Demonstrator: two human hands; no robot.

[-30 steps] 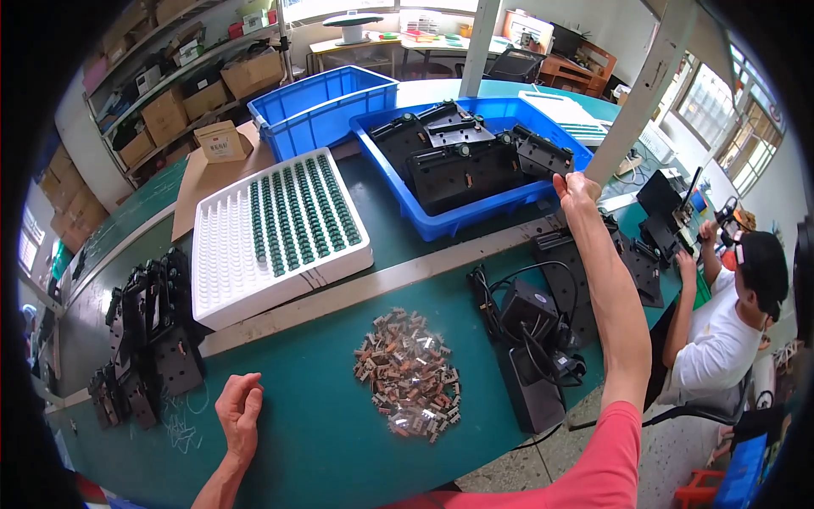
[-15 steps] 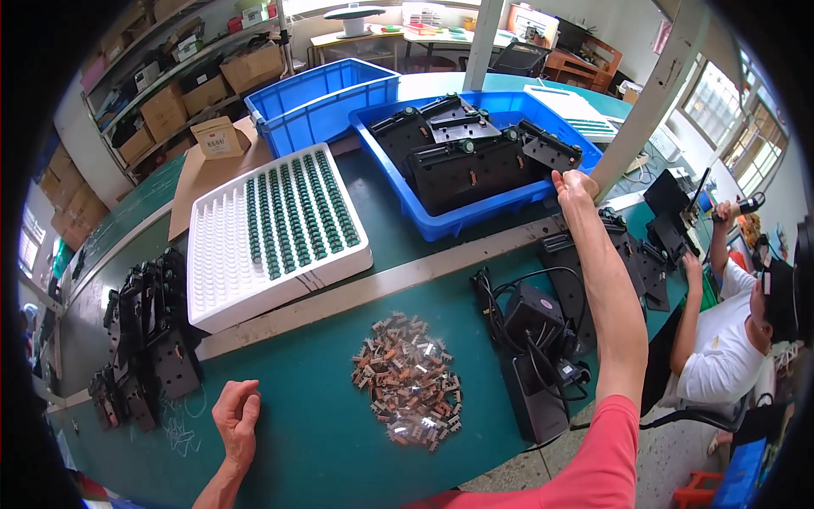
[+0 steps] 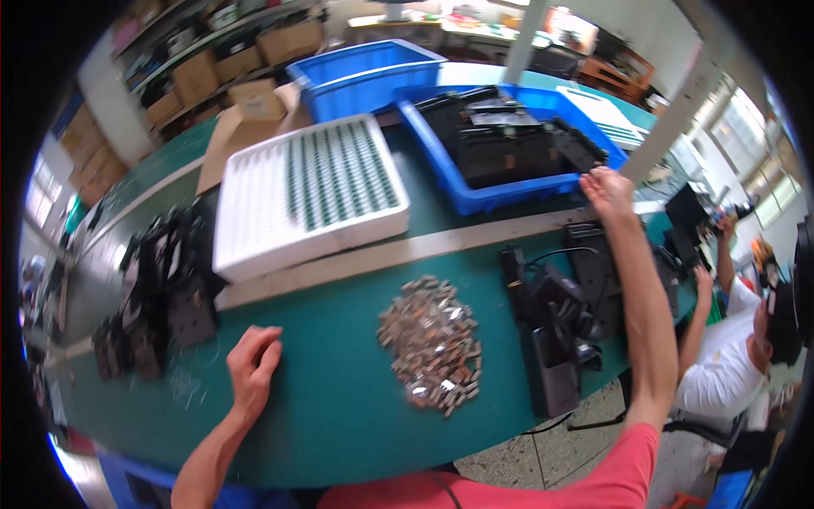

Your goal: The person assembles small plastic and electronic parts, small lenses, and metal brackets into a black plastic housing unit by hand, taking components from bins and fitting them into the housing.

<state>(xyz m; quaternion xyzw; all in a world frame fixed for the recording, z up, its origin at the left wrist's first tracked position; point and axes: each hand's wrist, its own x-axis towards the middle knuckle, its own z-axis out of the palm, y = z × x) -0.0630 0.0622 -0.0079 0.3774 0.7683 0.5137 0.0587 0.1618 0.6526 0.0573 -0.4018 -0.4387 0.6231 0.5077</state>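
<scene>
My left hand (image 3: pixel 254 373) rests on the green table with its fingers curled in and nothing visible in them. Out to the right, my right hand (image 3: pixel 609 192) is closed at the near right corner of a blue bin (image 3: pixel 483 200). Black flat assemblies (image 3: pixel 509 153) lie heaped in that bin, and one black assembly (image 3: pixel 579 146) sits just beyond my right fingers. Whether those fingers hold anything is hidden. Between my hands is a pile of small metal-and-brown parts (image 3: pixel 432 343), under what looks like shiny clear film.
A white foam tray (image 3: pixel 314 233) of green-black pieces stands behind the pile. More black assemblies (image 3: pixel 191 310) are at left. A black power adapter with cables (image 3: pixel 555 365) lies at right. An upright post (image 3: pixel 678 110) rises beyond my right hand. A co-worker (image 3: pixel 729 356) sits at far right.
The whole view has shifted, so the table and its things appear farther right and higher. My right hand stays by the bin's corner; my left hand stays curled on the table.
</scene>
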